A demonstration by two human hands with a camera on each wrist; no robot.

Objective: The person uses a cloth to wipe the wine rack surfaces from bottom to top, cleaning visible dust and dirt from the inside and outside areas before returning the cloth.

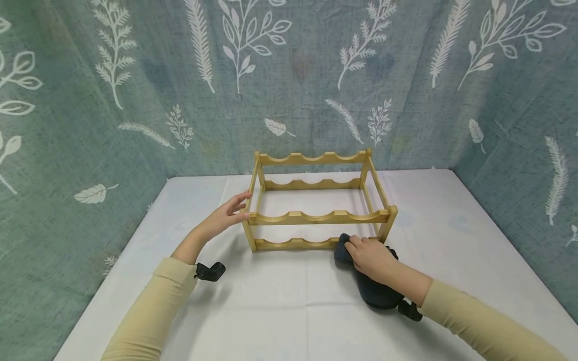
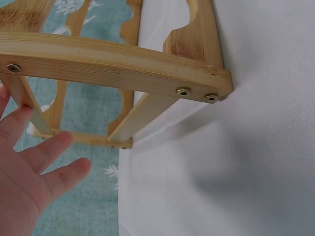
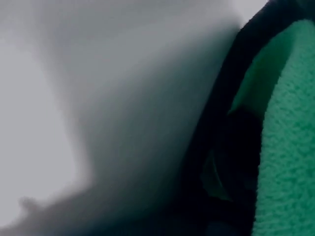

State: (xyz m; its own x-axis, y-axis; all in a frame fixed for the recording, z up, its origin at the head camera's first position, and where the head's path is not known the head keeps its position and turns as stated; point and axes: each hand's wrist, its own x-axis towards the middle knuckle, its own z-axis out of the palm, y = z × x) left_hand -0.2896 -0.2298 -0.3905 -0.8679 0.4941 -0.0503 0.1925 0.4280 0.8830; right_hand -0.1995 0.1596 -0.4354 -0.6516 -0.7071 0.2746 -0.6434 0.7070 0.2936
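Note:
A light wooden rack [image 1: 311,218] with two tiers of scalloped rails stands on the white table. My left hand [image 1: 228,213] is at the rack's left end, fingers spread and fairly straight. In the left wrist view, a finger of the left hand [image 2: 24,172] touches or nearly touches an upright; the others are apart from the wood. My right hand [image 1: 372,258] grips a dark, soft-looking cloth item [image 1: 381,293] at the rack's front right, beside the lower front rail. Up close, the item shows green fleece [image 3: 290,132] inside a dark edge. Its exact kind is unclear.
White cloth covers the table [image 1: 271,311]. A green-grey curtain [image 1: 298,90] with white leaf prints hangs behind and at both sides. Black wrist cameras sit near both sleeves; the left wrist camera [image 1: 210,272] is just above the cloth.

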